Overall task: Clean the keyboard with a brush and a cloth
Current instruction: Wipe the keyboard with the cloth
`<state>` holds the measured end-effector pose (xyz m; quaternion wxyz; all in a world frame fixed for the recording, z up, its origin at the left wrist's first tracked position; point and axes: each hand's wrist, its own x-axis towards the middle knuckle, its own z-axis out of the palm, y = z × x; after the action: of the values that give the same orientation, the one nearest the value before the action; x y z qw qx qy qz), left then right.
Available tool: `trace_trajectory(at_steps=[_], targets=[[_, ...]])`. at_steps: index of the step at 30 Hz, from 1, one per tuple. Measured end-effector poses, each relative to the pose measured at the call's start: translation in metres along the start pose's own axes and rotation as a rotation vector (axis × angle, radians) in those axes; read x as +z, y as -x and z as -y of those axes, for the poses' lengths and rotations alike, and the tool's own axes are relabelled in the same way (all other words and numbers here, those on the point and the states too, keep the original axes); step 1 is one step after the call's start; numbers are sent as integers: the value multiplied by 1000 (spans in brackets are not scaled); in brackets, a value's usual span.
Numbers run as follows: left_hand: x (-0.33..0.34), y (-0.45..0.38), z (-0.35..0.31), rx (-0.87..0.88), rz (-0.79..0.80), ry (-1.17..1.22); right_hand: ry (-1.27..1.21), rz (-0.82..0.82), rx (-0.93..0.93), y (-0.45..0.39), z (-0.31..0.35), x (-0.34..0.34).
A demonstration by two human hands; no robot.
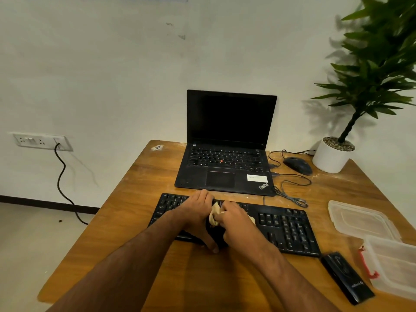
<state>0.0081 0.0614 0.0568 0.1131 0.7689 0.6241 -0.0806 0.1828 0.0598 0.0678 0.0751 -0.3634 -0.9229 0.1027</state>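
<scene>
**Inspector:** Two bare forearms enter from the bottom edge and meet over the wooden desk [139, 262]. Report on the hands.

**Assistant:** Left hand [198, 212] lies on the left half of the black full-size keyboard [290, 228], fingers bent downward, thumb reaching toward the near edge. Right hand [234, 224] sits just beside it, touching it, fingers curled round a crumpled beige cloth [215, 216]. The cloth shows between the two hands and again at the right hand's far side. Whether the left hand also pinches the cloth, I cannot tell.

**Inspector:** Position of the keyboard?

**Assistant:** Flat on the desk, near the middle, slightly angled, directly in front of an open black laptop [227, 149] with a dark screen. The two are close but apart.

**Inspector:** Any brush?

**Assistant:** A dark shape lies under the hands at the keyboard's near edge; too obscured to identify.

**Inspector:** Remaining items?

**Assistant:** Right of the laptop: a black wired mouse [298, 165] and a potted green plant in a white pot [331, 157]. Near right edge: two clear plastic containers [362, 219], one with a red clip, and a black oblong case [347, 278] beside the keyboard's right end. A wall socket [42, 141] with a black cable sits at left.
</scene>
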Motion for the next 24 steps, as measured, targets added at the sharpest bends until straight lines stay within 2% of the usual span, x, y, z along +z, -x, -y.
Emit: trace_trajectory(at_steps=[7, 12, 16, 24], targets=[[4, -3, 2, -11, 12, -34, -40, 63, -81, 49, -14, -11], [4, -3, 2, -4, -7, -36, -102, -57, -72, 39, -9, -15], [5, -5, 3, -1, -2, -53, -50, -44, -133, 42, -2, -3], [0, -3, 4, -15, 65, 19, 18, 15, -46, 75, -43, -14]])
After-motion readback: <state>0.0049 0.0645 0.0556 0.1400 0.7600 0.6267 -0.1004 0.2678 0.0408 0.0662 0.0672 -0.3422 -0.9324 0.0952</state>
